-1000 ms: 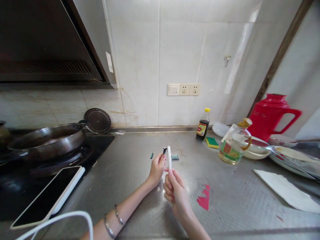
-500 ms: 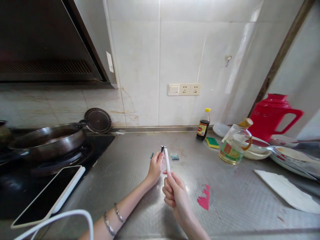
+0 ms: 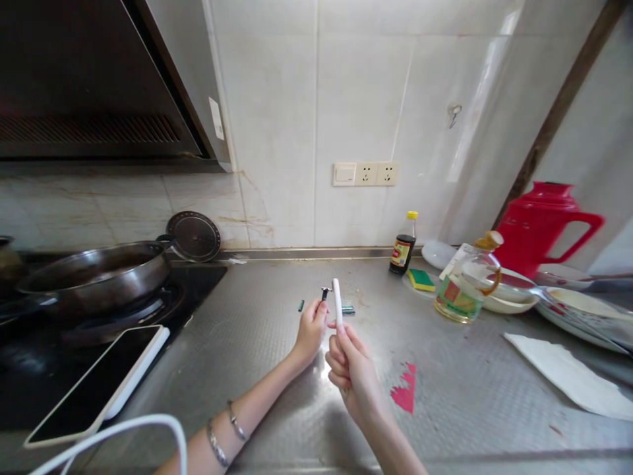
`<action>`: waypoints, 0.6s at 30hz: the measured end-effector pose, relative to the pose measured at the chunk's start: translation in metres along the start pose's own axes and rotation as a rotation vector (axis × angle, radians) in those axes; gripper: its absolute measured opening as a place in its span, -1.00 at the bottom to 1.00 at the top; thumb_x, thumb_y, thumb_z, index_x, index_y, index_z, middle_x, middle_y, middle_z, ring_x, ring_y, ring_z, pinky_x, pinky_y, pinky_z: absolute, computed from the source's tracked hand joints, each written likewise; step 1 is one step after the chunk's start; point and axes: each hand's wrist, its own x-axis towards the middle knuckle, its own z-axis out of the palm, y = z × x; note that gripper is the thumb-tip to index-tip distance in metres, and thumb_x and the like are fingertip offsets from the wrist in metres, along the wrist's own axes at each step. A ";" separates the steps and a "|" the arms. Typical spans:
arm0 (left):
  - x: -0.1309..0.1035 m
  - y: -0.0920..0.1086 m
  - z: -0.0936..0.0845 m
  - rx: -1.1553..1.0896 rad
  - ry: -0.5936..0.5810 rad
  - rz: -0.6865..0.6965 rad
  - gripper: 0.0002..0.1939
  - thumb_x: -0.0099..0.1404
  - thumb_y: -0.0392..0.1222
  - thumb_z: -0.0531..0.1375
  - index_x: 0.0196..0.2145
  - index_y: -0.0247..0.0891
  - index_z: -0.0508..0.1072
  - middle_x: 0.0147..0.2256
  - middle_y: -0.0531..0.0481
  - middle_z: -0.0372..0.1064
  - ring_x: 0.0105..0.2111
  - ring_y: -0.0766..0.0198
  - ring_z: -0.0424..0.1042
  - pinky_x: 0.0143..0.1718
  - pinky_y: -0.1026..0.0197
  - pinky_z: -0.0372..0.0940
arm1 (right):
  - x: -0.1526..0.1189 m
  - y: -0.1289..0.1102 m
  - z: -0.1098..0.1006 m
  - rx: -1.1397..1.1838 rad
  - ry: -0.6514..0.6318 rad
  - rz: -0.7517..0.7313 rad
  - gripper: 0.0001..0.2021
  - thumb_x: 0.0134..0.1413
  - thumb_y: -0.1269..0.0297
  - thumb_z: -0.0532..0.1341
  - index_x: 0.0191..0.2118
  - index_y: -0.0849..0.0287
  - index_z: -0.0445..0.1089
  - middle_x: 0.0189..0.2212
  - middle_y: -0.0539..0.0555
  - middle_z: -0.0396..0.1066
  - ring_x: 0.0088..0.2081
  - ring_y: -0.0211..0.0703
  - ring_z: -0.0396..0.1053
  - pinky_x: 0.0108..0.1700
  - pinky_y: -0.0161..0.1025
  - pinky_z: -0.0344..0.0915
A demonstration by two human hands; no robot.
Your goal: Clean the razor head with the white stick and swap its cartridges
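Observation:
Above the middle of the metal counter [image 3: 237, 369], my left hand [image 3: 311, 330] grips a small black handle with a metal T-shaped head [image 3: 325, 294], like a razor. My right hand [image 3: 350, 359] is closed around the lower end of a slim white stick [image 3: 337, 300], which stands nearly upright just right of the black handle. Small green-and-black pieces lie behind the hands, one [image 3: 301, 305] to the left and others [image 3: 349, 309] partly behind the white stick.
A phone [image 3: 93, 389] and a pan [image 3: 103, 270] are at the left, with a white cable [image 3: 148, 419] in front. Toward the right are a sauce bottle [image 3: 402, 247], a sponge [image 3: 421, 280], an oil jug [image 3: 459, 290], a red flask [image 3: 534, 231], bowls and a white sheet [image 3: 564, 373].
My right hand has shifted slightly right with the white stick, whose top has risen and moved away from the black handle. My left hand has barely moved.

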 end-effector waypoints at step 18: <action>-0.003 -0.001 0.001 0.088 -0.017 0.031 -0.64 0.22 0.10 0.00 -0.53 -0.23 0.14 -0.65 0.18 0.00 -0.65 0.43 0.02 -0.62 0.36 -0.02 | -0.006 0.005 -0.001 -0.016 0.043 0.031 -0.60 -0.20 -0.01 0.31 -0.39 0.12 0.14 -0.72 -0.24 -0.06 -0.73 -0.53 -0.31 -0.74 -0.51 -0.39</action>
